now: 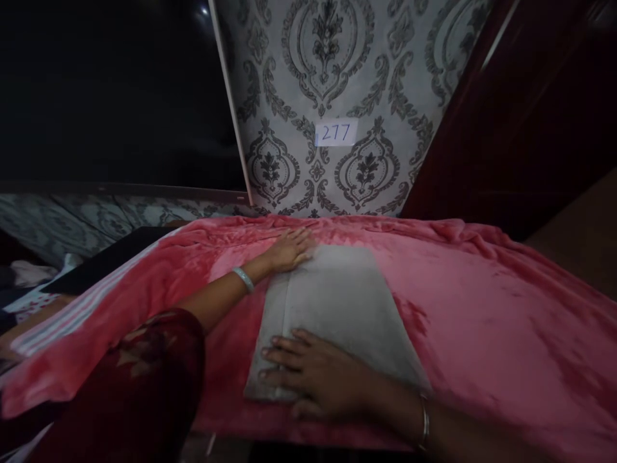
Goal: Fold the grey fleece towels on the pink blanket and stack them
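A grey folded cloth (pixel 344 302) lies flat on a pink-red plush blanket (pixel 457 308), with a straight seam or fold line running along its left side. At the cloth's far left corner rests my left hand (pixel 289 249), fingers stretched out and pointing right. Over the near left part of the cloth, my right hand (pixel 321 373) lies flat with its fingers spread toward the left edge. Neither hand holds anything. Part of the cloth's near edge is hidden under my right hand and forearm.
Behind the blanket stands a patterned wall with a paper label (pixel 336 132) reading 277. A large dark screen (pixel 110 96) hangs at the left, and a glossy dark red panel (pixel 506 116) slants at the right. The blanket's striped edge (pixel 87 302) drapes at the left.
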Demonstrator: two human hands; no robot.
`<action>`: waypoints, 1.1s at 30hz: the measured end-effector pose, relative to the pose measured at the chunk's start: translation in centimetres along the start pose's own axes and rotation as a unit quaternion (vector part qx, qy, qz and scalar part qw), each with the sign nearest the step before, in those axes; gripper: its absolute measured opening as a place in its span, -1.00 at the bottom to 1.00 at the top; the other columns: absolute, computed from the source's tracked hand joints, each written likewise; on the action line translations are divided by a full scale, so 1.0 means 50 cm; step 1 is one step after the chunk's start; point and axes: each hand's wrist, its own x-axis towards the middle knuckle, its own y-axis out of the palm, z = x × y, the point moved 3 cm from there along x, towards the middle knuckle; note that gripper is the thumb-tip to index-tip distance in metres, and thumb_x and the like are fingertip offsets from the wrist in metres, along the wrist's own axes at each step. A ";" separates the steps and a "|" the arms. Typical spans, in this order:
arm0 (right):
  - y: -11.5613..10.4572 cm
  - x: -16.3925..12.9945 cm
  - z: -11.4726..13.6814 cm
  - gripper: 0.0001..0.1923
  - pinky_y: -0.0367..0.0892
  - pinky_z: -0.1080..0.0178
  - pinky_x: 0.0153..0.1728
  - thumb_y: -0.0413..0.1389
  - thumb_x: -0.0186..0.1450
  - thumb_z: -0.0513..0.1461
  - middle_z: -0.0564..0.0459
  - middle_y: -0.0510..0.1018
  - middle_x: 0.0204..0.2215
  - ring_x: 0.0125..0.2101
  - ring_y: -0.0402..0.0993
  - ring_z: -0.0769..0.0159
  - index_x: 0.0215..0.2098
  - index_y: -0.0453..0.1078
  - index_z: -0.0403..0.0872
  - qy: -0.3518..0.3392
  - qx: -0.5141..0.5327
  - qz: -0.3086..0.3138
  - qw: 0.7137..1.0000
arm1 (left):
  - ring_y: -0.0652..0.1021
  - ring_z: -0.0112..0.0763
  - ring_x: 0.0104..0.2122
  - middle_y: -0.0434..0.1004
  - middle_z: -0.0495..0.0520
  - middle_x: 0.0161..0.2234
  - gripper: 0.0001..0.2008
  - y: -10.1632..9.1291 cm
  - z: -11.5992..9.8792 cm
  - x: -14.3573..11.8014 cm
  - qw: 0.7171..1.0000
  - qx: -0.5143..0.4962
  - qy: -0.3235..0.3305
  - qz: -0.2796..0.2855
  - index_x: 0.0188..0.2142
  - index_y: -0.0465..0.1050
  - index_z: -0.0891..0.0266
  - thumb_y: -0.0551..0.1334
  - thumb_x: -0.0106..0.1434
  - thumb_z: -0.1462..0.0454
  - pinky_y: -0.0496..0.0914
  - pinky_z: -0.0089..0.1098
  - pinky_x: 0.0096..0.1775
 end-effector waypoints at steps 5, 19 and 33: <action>0.021 -0.002 -0.005 -0.38 -0.42 0.02 0.40 -0.06 0.50 0.06 -0.02 0.03 0.42 0.43 -0.28 0.23 0.42 0.08 0.02 -0.012 -0.026 -0.012 1.000 | -0.04 -0.19 0.43 -0.04 0.06 0.44 -0.45 0.038 -0.148 -0.134 0.979 -0.138 0.127 0.081 0.40 0.07 -0.02 -0.13 0.49 -0.01 -0.13 0.06 0.36; 0.039 -0.005 -0.003 -0.34 -0.32 -0.09 0.39 -0.03 0.49 0.04 -0.05 -0.07 0.44 0.43 -0.27 0.12 0.46 -0.02 0.02 0.000 -0.090 0.013 0.996 | -0.07 -0.06 0.43 -0.11 0.10 0.46 -0.42 0.087 -0.075 -0.084 0.996 -0.043 -0.034 0.069 0.42 0.01 0.04 -0.07 0.48 0.01 -0.16 0.10 0.33; -0.028 -0.041 -0.048 -0.43 0.06 -0.07 0.34 -0.27 0.53 -0.02 -0.02 0.32 0.30 0.33 0.14 0.11 0.38 0.19 0.00 0.101 0.034 -0.182 0.977 | 0.55 -0.18 -0.01 0.59 0.24 -0.04 -0.56 -0.007 -0.211 -0.268 0.984 -0.056 -0.154 -0.068 0.02 0.51 0.29 -0.09 0.46 0.19 0.38 -0.16 0.09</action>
